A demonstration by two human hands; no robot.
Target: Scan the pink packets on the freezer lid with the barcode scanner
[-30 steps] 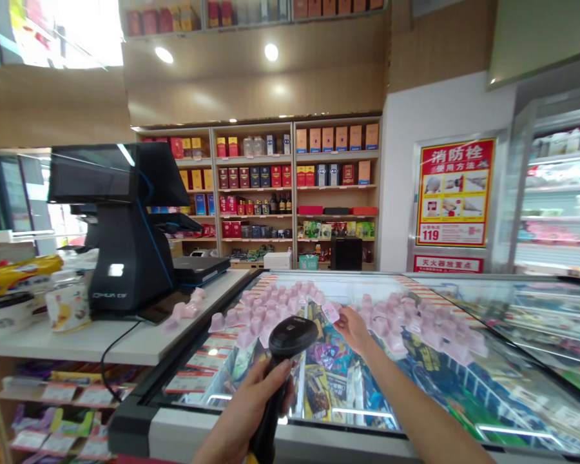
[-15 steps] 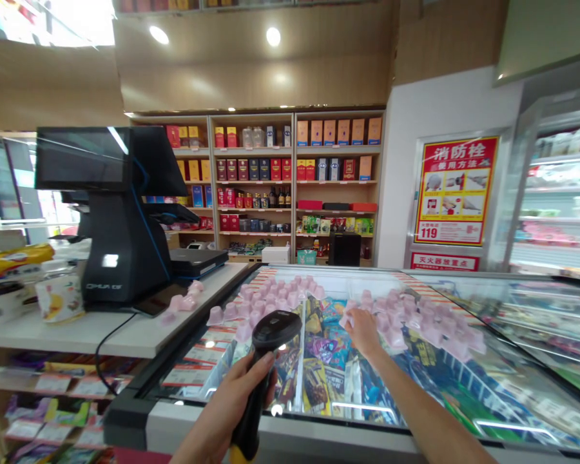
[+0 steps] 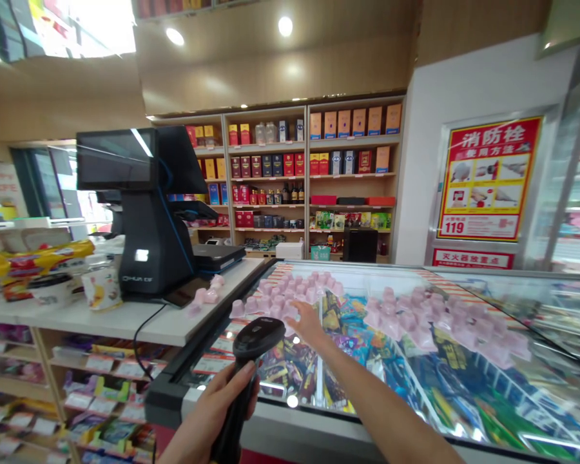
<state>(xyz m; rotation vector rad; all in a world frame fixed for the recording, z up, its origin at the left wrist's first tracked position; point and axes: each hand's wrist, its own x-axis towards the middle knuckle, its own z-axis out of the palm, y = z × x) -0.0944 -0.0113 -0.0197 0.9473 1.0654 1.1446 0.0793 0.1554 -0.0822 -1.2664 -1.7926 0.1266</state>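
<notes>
My left hand [image 3: 232, 393] is wrapped round the handle of a black barcode scanner [image 3: 258, 338], its head tilted up over the near left part of the glass-topped freezer [image 3: 265, 432]. My right hand [image 3: 309, 325] reaches over the glass with fingers apart, beside a cluster of small pink cups [image 3: 275, 293]; whether a fingertip touches one is hard to tell. A second cluster of pink cups [image 3: 415, 316] stands on the right half of the glass. Under the glass lie colourful packets [image 3: 290, 367] in white-divided compartments.
On the counter [image 3: 174, 325] at left stand a black cash register [image 3: 159, 245], a paper cup [image 3: 101, 287] and a few more pink cups [image 3: 205, 298]. A cable [image 3: 138, 338] hangs off the counter's edge. Snack shelves [image 3: 101, 386] sit below; boxed goods fill the back shelves [image 3: 270, 167].
My right hand has moved left from the right cluster of pink cups to the left one, its fingers spreading. The view has turned slightly left; the scanner stays in my left hand.
</notes>
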